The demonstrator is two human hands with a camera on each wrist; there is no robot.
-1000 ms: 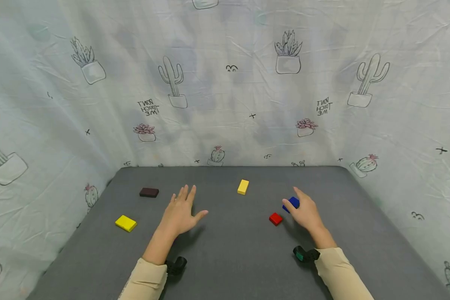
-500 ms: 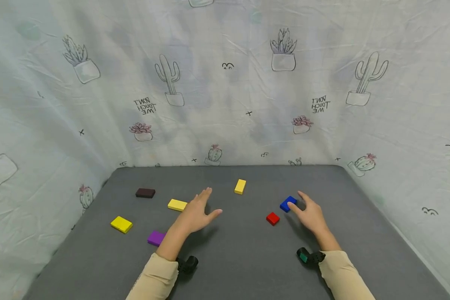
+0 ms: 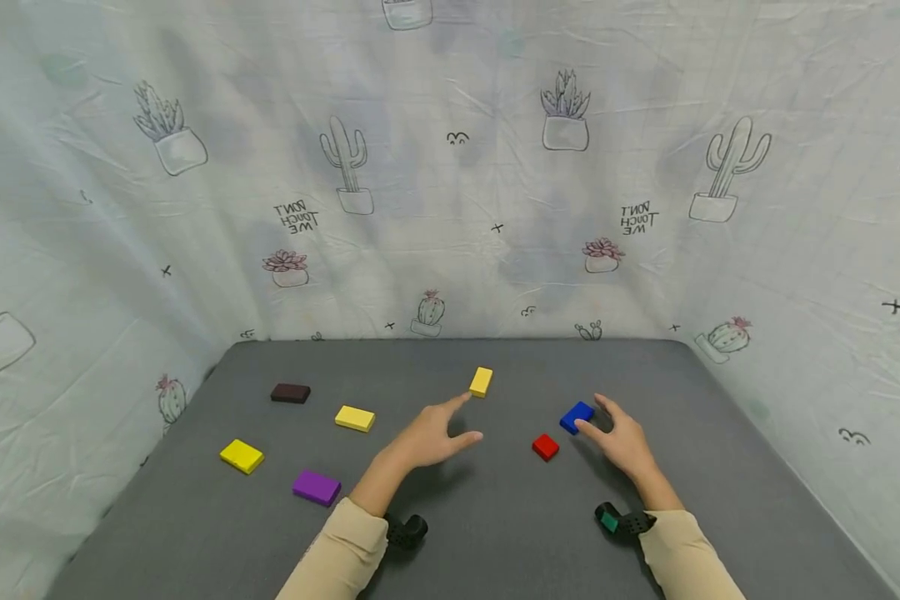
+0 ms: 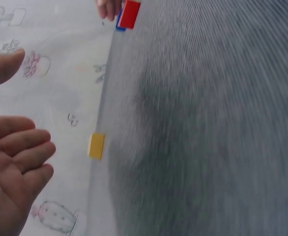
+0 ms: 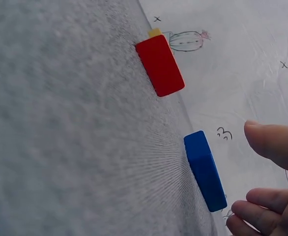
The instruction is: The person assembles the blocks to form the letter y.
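"Grey tabletop (image 3: 510, 525), seven blocks on top in the head view. Left hand (image 3: 433, 435) first: holding anything?"

"No. Fingers loosely straight, thumb spread, nothing grasped. Hovers over the tabletop, fingertips toward the far yellow block (image 3: 482, 382). Nearly meets it in the head view; clear gap in the left wrist view, so apart."

"Any change?"

"Yes. Further right than a second ago. Leaves two blocks in plain sight, neither visible back then: pale yellow block (image 3: 355, 418) and purple block (image 3: 317, 487)."

"Right hand (image 3: 621, 440)?"

"Released too. Thumb and fingers apart, right by the blue block (image 3: 576, 415), no grip on it. Contact: can't tell from the head view. In the right wrist view, fingertips just beside the block's end. Barely shifted over the same second."

"Red block (image 3: 546, 447)?"

"Near the blue block, to its left and closer to the camera. Untouched."

"Rest?"

"Dark brown block (image 3: 290, 393) far back on the left, bright yellow block (image 3: 242, 456) nearer and further left. Both well apart from either hand."

"Meaning for the work?"

"Judgement only: looks like reaching, left toward the far yellow block, right around the blue block. Nothing picked up; blocks apparently undisplaced."
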